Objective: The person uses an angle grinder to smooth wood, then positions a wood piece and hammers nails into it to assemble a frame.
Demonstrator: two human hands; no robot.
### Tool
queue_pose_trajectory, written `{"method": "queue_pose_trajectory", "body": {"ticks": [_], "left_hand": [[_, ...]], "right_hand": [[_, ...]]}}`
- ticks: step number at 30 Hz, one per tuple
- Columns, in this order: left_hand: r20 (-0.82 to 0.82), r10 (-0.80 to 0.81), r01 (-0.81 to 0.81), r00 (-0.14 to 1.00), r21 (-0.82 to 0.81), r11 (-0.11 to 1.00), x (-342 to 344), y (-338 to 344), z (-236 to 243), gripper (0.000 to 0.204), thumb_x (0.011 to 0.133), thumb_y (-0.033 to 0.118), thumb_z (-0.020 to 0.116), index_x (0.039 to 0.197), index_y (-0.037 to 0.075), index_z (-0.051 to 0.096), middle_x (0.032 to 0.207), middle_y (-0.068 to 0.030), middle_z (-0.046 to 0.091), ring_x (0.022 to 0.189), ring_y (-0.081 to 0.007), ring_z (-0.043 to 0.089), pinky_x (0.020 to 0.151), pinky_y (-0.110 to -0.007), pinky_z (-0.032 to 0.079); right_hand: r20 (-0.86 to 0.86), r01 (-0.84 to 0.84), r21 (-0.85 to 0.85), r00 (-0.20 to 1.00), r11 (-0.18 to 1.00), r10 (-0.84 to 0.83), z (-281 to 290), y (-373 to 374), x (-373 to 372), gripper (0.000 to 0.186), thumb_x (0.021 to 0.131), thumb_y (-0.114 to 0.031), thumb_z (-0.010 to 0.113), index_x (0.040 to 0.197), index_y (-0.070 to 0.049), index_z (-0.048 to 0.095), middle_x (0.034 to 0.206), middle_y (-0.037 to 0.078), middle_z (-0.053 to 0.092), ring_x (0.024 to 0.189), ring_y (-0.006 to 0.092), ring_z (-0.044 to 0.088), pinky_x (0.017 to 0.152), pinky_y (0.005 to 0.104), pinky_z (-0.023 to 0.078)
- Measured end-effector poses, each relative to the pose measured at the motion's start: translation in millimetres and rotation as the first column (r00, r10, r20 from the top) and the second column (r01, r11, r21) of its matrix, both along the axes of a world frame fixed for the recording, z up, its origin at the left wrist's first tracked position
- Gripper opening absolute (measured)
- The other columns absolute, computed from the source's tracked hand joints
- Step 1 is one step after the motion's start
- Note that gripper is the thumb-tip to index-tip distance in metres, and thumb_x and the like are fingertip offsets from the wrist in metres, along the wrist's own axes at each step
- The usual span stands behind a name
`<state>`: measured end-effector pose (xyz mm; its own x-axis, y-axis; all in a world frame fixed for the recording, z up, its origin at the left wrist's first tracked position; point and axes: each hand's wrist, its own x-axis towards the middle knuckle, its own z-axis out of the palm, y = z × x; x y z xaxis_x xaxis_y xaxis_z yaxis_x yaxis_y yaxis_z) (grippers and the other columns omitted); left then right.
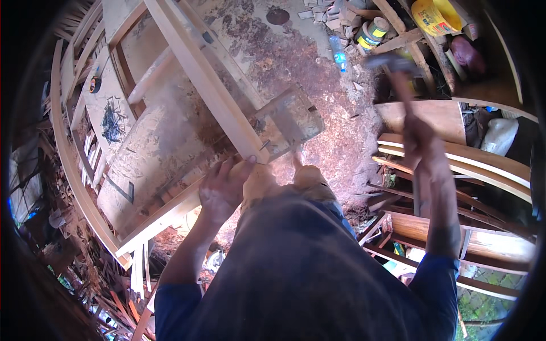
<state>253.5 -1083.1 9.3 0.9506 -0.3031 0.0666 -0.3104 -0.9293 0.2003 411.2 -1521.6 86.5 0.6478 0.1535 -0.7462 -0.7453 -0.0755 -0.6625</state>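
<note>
Just beyond left hand (223,190) fingertips, pinched nail (263,145) stands on wood rail (202,77), steadied for hammer (392,63) raised in right hand's (420,139) tight fist.

Worn on the head, looking steeply down from close above the left hand (223,190); right hand (420,139) raised off to the side.

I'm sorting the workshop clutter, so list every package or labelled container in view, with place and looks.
Yellow tub: top right, round, open, with a printed label.
Small can: top centre-right on the ground, cylindrical, yellow and dark label.
Plastic bottle: lying on the reddish sawdust floor, clear with a blue label.
</note>
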Motion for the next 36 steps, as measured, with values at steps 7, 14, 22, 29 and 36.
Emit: {"method": "queue_pose_trajectory", "body": {"ticks": [7,14,22,29,36], "left_hand": [[0.019,-0.027,0.028,0.999,-0.016,0.999,3.5,-0.8,-2.9,0.065,0.078,0.022,0.073,0.140,0.032,0.058,0.112,-0.0101,0.065,0.094,-0.0329,0.066,0.075,-0.040,0.058],[-0.006,0.005,-0.005,1.000,-0.032,0.999,-3.2,3.7,1.9,0.066,0.077,0.019,0.073,0.140,0.032,0.058,0.112,-0.0112,0.064,0.093,-0.0327,0.066,0.076,-0.041,0.058],[0.017,-0.035,0.036,0.999,-0.017,0.999,-2.1,4.9,-6.3,0.067,0.078,0.017,0.070,0.141,0.032,0.056,0.111,-0.0113,0.064,0.093,-0.0321,0.065,0.076,-0.041,0.058],[-0.033,0.001,-0.002,0.999,-0.019,1.000,-2.5,4.6,9.6,0.064,0.075,0.006,0.070,0.136,0.023,0.061,0.111,-0.0164,0.067,0.092,-0.0357,0.067,0.075,-0.044,0.058],[-0.050,-0.009,0.005,0.999,-0.066,0.998,-11.4,22.0,-5.3,0.069,0.073,0.009,0.073,0.139,0.025,0.059,0.114,-0.0175,0.067,0.095,-0.0362,0.067,0.077,-0.044,0.058]], "right_hand": [[0.036,-0.205,-0.019,0.978,0.979,0.206,-66.6,80.6,-77.8,0.030,0.108,-0.039,0.046,0.103,-0.011,0.056,0.074,-0.002,0.054,0.053,0.0084,0.048,0.046,0.0237,0.041],[-0.069,-0.036,0.024,0.997,0.999,0.038,-16.8,30.4,-43.0,0.031,0.106,-0.037,0.048,0.086,-0.013,0.051,0.062,-0.004,0.047,0.043,0.0058,0.042,0.037,0.0236,0.034],[-0.159,0.002,-0.055,0.987,0.998,-0.011,-11.9,96.0,-84.2,0.028,0.103,-0.037,0.056,0.110,-0.010,0.056,0.071,-0.002,0.052,0.047,0.0089,0.044,0.042,0.0259,0.038],[0.197,0.371,0.097,0.903,0.924,-0.383,24.4,-24.2,7.5,0.029,0.109,-0.032,0.044,0.084,-0.018,0.046,0.064,-0.008,0.041,0.043,0.0003,0.033,0.035,0.0202,0.022],[0.305,0.176,-0.097,0.942,0.980,-0.139,-5.7,47.2,-65.0,0.027,0.109,-0.031,0.041,0.097,-0.012,0.055,0.065,-0.005,0.044,0.049,0.0050,0.042,0.044,0.0219,0.039]]}}
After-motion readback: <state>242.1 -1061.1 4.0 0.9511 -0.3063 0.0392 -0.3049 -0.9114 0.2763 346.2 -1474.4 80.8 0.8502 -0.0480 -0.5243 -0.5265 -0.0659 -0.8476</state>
